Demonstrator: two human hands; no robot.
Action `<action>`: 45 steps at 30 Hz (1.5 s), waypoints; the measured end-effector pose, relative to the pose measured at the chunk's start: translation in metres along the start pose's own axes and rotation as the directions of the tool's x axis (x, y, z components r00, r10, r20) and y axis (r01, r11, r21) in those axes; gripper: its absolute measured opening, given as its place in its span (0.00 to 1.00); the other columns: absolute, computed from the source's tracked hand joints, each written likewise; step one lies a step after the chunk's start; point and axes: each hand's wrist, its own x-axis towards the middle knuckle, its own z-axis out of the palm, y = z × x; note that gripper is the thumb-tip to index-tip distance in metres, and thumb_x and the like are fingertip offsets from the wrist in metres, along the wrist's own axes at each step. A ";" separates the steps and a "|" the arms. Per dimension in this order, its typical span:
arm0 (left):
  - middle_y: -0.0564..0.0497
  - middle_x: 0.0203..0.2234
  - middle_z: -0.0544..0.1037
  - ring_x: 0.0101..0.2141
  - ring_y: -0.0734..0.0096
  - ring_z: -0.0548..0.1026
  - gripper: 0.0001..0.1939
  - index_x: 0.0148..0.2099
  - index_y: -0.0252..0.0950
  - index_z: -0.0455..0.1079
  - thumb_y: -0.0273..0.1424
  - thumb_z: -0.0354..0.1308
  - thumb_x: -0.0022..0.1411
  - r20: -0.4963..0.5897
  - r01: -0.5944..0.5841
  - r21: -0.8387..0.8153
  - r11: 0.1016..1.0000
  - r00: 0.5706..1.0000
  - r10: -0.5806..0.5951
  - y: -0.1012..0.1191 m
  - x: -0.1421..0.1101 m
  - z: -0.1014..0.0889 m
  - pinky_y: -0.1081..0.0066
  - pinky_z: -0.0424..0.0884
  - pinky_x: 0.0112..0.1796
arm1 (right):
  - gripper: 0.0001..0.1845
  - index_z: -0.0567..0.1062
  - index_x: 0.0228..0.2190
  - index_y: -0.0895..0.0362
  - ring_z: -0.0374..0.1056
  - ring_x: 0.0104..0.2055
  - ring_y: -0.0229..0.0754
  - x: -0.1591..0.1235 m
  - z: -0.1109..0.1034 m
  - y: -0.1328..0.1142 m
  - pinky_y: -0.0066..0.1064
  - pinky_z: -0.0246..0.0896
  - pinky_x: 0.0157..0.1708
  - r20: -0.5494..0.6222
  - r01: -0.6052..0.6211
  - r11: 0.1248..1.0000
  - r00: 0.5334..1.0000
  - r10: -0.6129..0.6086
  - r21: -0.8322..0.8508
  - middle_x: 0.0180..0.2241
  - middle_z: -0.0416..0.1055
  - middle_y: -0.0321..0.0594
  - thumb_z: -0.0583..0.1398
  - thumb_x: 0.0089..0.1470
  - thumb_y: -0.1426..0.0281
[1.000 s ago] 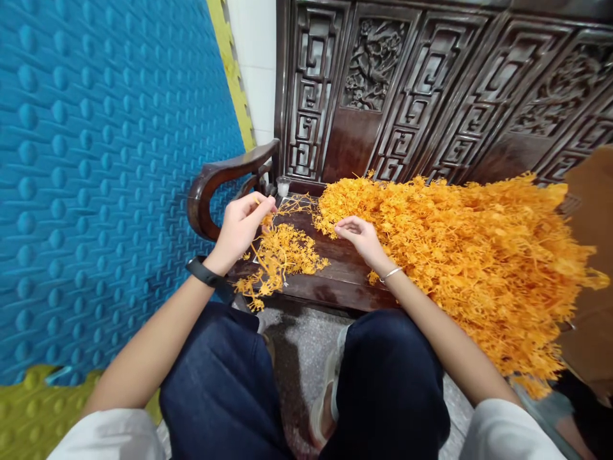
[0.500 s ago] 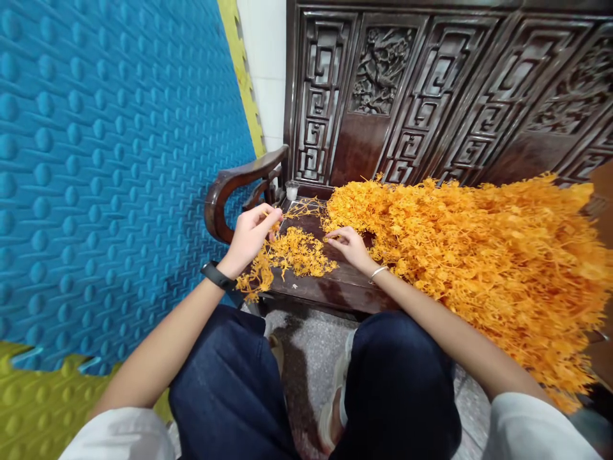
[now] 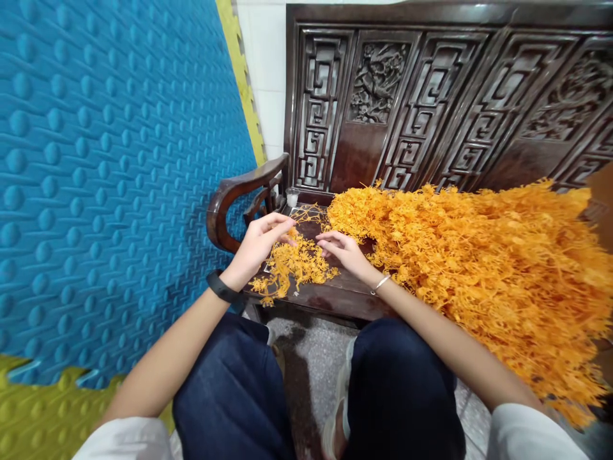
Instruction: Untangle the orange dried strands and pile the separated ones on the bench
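Observation:
My left hand (image 3: 265, 243), with a dark band at the wrist, is closed at the fingertips on an orange plastic flower sprig (image 3: 293, 237). Its thin stems run down into a small loose bunch of orange plastic sprigs (image 3: 306, 259) lying on the dark wooden bench seat (image 3: 345, 291). Just right of that bunch is my right hand (image 3: 345, 252), a bangle on its wrist. Its thumb and fingers are drawn together in a pinch, and what they hold, if anything, is too small to make out. A gap separates the two hands.
A large heap of orange plastic sprigs (image 3: 479, 255) covers the bench to the right. Bare branching stems (image 3: 309, 214) and a small white cup (image 3: 292, 197) sit at the back left. A curved armrest (image 3: 220, 214) and blue foam mat (image 3: 119, 191) border the left side.
My left hand has moved slightly right and toward me, the sprigs below it shifting right too. My right hand has come a little left, nearer the left hand.

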 end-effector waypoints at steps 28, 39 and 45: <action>0.47 0.37 0.77 0.34 0.70 0.78 0.14 0.47 0.34 0.67 0.31 0.57 0.58 0.213 -0.101 0.042 0.994 0.973 0.090 0.007 -0.012 0.029 0.69 0.74 0.40 | 0.04 0.77 0.32 0.50 0.64 0.30 0.39 -0.025 0.012 -0.066 0.36 0.63 0.35 -0.294 0.374 0.879 0.840 -0.456 -0.294 0.28 0.71 0.35 0.61 0.53 0.66; 0.51 0.24 0.75 0.25 0.75 0.72 0.12 0.29 0.32 0.71 0.36 0.57 0.58 0.304 0.000 0.016 1.000 0.953 -0.005 0.011 -0.004 0.026 0.73 0.69 0.31 | 0.05 0.73 0.34 0.53 0.69 0.42 0.39 -0.023 0.011 -0.065 0.36 0.66 0.46 -0.187 0.319 0.948 0.930 -0.317 -0.022 0.37 0.73 0.37 0.59 0.53 0.68; 0.52 0.28 0.75 0.29 0.73 0.72 0.10 0.33 0.33 0.70 0.33 0.64 0.52 0.241 -0.082 0.097 0.992 0.969 0.057 0.008 -0.007 0.027 0.72 0.69 0.35 | 0.08 0.74 0.36 0.52 0.69 0.37 0.37 -0.022 0.012 -0.066 0.33 0.67 0.41 -0.108 0.249 0.960 0.966 -0.236 0.130 0.36 0.72 0.36 0.58 0.54 0.63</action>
